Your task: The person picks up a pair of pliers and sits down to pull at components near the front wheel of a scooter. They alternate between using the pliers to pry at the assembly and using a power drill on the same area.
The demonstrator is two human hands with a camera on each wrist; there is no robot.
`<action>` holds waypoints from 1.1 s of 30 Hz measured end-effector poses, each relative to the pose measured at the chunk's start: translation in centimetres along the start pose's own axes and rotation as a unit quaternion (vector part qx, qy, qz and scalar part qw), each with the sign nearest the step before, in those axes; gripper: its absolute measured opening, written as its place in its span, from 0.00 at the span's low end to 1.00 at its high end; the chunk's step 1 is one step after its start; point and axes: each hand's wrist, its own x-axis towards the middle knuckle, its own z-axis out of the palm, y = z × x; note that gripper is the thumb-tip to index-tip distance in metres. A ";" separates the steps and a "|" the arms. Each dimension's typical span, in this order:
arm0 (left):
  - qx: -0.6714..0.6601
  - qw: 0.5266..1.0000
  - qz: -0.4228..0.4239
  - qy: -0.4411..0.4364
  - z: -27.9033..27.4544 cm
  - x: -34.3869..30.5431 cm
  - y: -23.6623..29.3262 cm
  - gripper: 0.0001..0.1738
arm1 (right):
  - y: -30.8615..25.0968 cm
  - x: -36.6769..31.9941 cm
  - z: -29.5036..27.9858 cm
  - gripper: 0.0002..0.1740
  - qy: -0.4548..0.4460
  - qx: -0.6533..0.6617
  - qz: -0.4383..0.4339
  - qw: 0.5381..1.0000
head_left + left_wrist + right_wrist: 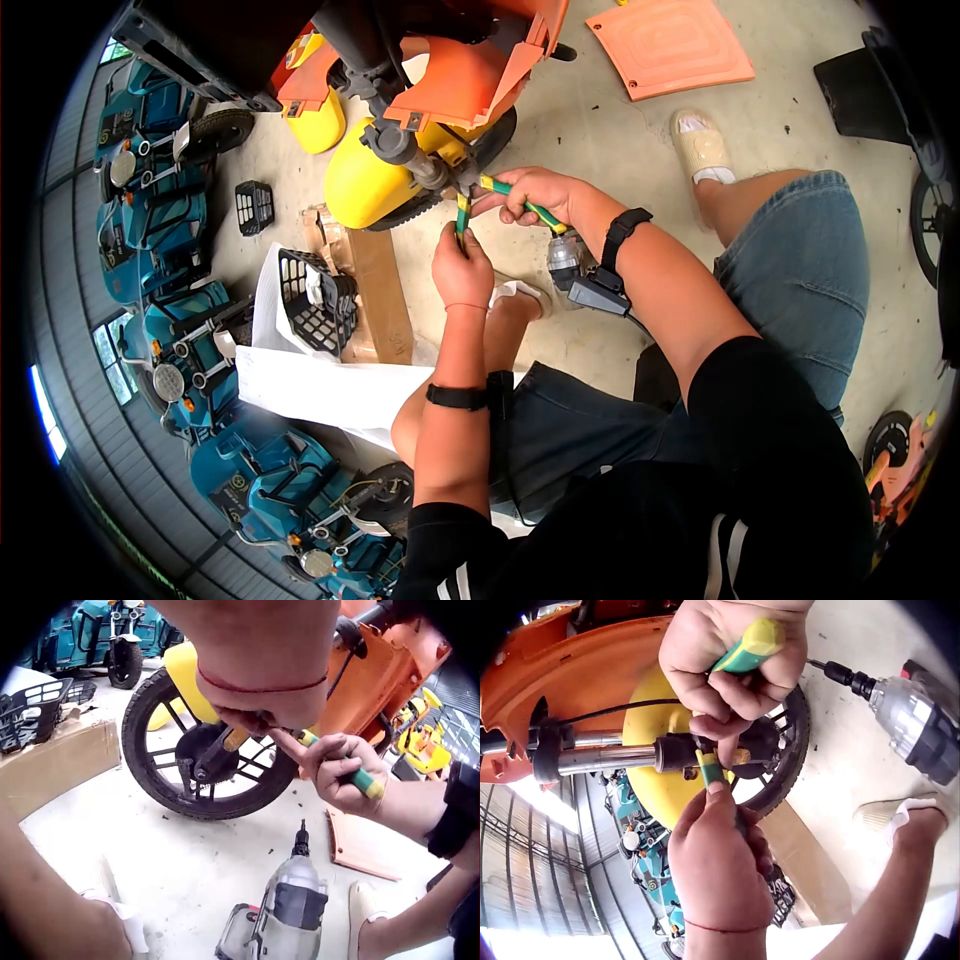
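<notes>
Ahead of me is the front wheel of a scooter, under a yellow fender and beside a fork leg. My left hand grips a green-and-yellow handle low by the fork's lower end. From the other side, my right hand curls round a second green-and-yellow handle, its yellow butt pointing away from the wheel. The fingers of both hands nearly meet at the fork end. Hands hide the working ends there; I cannot tell whether both handles belong to one tool.
A cordless impact driver stands on the floor below my right forearm. An orange panel lies at the top right. A black basket and flat cardboard are to the left. Teal scooters line the left side.
</notes>
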 end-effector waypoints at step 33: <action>-0.017 0.996 0.074 -0.049 -2.6 4.9 -6.0 0.12 | 6.8 2.0 8.4 0.17 0.256 0.128 -0.156 0.945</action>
